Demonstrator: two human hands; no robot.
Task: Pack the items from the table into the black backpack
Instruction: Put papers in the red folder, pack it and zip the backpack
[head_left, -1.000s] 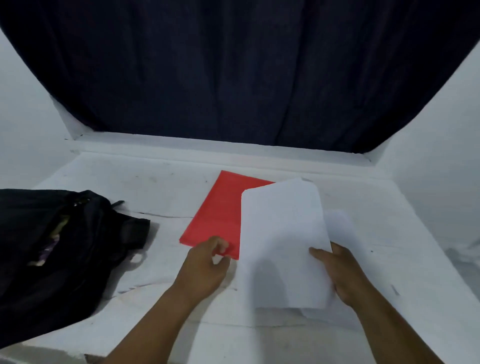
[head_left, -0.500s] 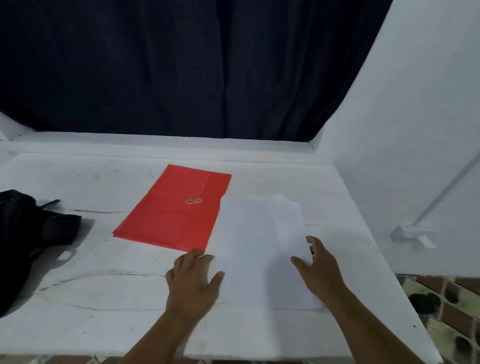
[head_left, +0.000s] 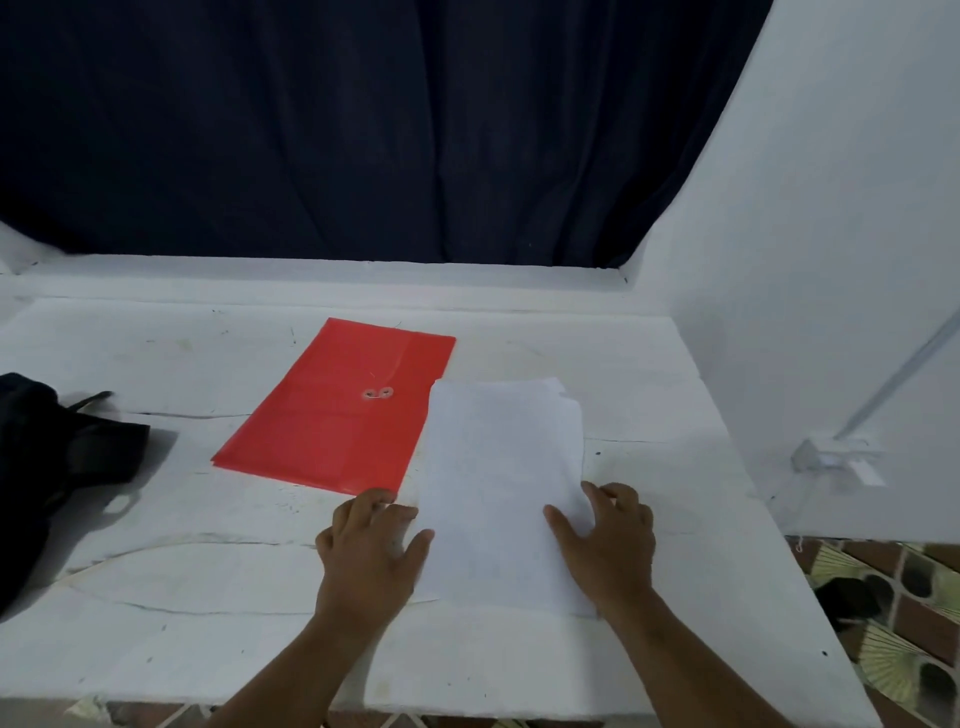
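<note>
Backpack (head_left: 47, 467) of black fabric, slumped at the frame's left edge on the white table (head_left: 182, 597).
Right of it lies a flat, glossy red envelope folder (head_left: 332, 410), then a white paper stack (head_left: 498, 483); left hand (head_left: 371, 551) and right hand (head_left: 605, 545) press its edges, fingers spread.

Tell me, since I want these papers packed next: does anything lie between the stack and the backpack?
Yes: the flat red plastic envelope lies on the white table, between the white paper stack and the black fabric backpack at the left edge.
</note>
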